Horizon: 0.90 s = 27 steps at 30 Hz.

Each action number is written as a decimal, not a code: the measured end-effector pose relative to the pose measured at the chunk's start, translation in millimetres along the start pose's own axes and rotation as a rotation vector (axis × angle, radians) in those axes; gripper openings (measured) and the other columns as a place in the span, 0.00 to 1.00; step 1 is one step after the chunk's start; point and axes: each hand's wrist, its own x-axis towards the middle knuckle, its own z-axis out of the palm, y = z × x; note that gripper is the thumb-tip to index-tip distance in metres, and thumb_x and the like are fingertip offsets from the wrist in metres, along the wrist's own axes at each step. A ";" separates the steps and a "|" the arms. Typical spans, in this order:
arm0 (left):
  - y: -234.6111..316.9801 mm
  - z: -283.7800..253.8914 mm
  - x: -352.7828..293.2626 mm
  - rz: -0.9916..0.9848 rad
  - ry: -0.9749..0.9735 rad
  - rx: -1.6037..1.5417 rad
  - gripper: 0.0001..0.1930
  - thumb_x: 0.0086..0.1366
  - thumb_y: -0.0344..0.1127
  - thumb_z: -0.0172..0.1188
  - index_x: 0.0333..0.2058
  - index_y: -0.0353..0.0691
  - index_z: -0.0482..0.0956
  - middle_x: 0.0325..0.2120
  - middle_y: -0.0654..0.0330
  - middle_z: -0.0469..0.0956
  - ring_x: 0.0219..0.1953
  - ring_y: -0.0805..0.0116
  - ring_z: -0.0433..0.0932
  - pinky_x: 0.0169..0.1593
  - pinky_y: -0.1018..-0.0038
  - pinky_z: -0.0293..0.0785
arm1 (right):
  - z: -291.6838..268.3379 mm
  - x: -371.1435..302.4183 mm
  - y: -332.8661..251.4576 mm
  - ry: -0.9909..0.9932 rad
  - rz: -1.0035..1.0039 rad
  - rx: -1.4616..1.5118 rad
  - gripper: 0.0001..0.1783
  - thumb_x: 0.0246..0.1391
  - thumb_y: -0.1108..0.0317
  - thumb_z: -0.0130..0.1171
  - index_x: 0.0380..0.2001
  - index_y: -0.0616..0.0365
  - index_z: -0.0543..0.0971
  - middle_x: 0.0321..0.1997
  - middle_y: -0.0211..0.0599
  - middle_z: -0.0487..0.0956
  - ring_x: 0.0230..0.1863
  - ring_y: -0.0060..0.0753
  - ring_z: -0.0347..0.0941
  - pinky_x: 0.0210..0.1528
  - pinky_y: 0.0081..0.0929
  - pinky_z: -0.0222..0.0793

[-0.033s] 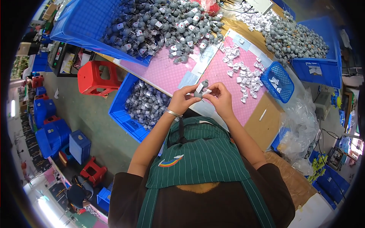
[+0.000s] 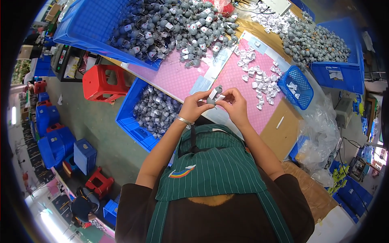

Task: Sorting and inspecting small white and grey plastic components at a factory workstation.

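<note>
My left hand (image 2: 193, 107) pinches a small grey figure (image 2: 219, 88) made of rounded parts, held over the near edge of the pink mat (image 2: 231, 77). My right hand (image 2: 236, 107) is closed at the figure's other side, its thumb and fingertips on a small white piece (image 2: 220, 97) against the figure. Fingers hide part of both. Beyond my right hand lie loose white folded pieces (image 2: 259, 85). A big heap of grey figures (image 2: 182, 30), many with white parts, spreads at the far left of the table.
The heap spills from a tipped blue crate (image 2: 83, 30). Another blue crate (image 2: 135, 129) of figures stands left of my arm. A small blue basket (image 2: 304, 103), a white pen (image 2: 280, 122), plastic bags (image 2: 318, 133) and grey balls (image 2: 316, 44) are right. A red stool (image 2: 94, 83) stands left.
</note>
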 end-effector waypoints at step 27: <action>-55.0 -70.7 -20.8 -0.170 -0.054 0.423 0.23 0.50 0.30 0.62 0.48 0.38 0.73 0.40 0.52 0.77 0.41 0.62 0.77 0.44 0.70 0.73 | 10.1 17.2 82.3 -0.190 0.167 -0.262 0.23 0.45 0.65 0.64 0.45 0.60 0.73 0.37 0.37 0.76 0.34 0.25 0.70 0.38 0.24 0.69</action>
